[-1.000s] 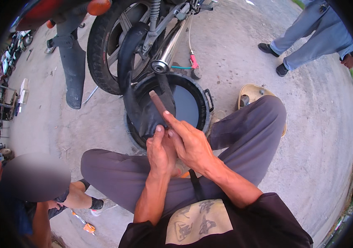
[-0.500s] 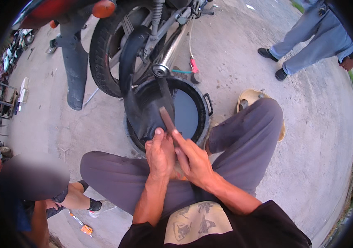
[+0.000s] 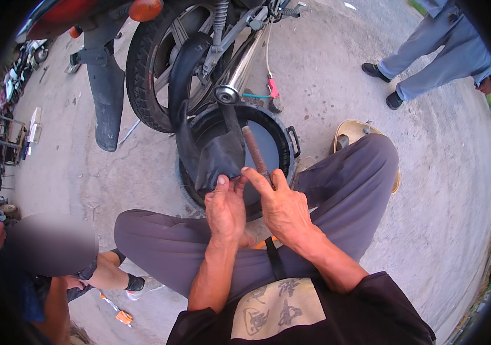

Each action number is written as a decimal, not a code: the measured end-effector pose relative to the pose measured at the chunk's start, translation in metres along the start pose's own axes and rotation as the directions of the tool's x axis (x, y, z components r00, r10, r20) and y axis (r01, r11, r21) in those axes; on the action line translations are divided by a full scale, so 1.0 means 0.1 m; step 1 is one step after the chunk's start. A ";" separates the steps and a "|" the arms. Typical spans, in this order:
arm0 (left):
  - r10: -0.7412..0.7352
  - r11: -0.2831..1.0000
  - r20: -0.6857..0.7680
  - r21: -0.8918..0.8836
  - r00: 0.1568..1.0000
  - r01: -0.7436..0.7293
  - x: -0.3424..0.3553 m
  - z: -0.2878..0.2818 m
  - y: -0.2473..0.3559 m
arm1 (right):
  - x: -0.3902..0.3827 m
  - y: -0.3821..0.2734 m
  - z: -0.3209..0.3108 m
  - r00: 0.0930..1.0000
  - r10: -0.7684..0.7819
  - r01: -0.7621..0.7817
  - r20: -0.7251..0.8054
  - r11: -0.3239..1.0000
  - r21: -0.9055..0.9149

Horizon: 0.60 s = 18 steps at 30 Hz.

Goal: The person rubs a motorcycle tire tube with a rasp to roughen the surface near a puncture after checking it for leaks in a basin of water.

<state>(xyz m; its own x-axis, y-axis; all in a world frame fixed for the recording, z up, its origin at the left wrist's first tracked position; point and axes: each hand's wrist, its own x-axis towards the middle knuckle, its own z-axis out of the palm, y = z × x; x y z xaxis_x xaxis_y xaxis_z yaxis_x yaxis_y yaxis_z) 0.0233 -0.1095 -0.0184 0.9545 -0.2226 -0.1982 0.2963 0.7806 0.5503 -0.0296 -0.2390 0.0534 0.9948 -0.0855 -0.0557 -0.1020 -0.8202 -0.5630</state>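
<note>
My left hand (image 3: pixel 225 213) pinches the lower edge of a black rubber inner tube (image 3: pixel 216 158), which hangs slack from the motorcycle's rear wheel (image 3: pixel 153 80) over a round black tub (image 3: pixel 288 141) of greyish liquid. My right hand (image 3: pixel 285 213) grips a worn, rusty brown bar-like tool (image 3: pixel 254 146), angled up beside the tube over the tub. Its index fingertip reaches to the tube's edge, right by my left fingers. The tool's lower end is hidden in my grip.
A chrome exhaust (image 3: pixel 234 80) juts over the tub. A pink fitting on a hose (image 3: pixel 272 87) lies behind it. A beige basin (image 3: pixel 349 127) sits beside my right knee. One person stands at upper right (image 3: pixel 429 69); another crouches at lower left (image 3: pixel 50 247). An orange-handled tool (image 3: pixel 123 316) lies below.
The tool has swung away from the tube toward the right, now more upright beside it. My right hand has shifted slightly right, while my left hand stays on the tube.
</note>
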 end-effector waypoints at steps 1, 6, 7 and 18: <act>-0.002 1.000 0.002 0.011 1.000 0.002 0.00 0.00 0.00 | 0.01 -0.02 0.02 1.000 -0.010 0.010 0.003 1.000 -0.008; 0.000 1.000 0.009 0.023 1.000 -0.001 -0.02 -0.07 -0.04 | 0.07 -0.08 0.07 0.999 -0.024 0.026 -0.023 0.998 0.058; -0.007 1.000 0.008 0.020 1.000 0.007 -0.02 -0.08 -0.05 | 0.09 -0.07 0.06 0.999 -0.026 0.027 -0.020 0.998 0.057; 0.031 0.996 -0.050 0.088 0.998 -0.027 -0.03 0.13 -0.02 | 0.20 -0.06 0.00 1.000 -0.024 0.024 0.005 0.998 0.061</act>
<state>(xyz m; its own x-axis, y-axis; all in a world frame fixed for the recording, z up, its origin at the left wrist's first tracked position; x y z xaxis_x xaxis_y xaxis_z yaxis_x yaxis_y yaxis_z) 0.0207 -0.1183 -0.0080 0.9605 -0.1690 -0.2210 0.2725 0.7317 0.6247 -0.0090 -0.2361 0.0560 0.9970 -0.0630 -0.0459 -0.0779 -0.7861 -0.6131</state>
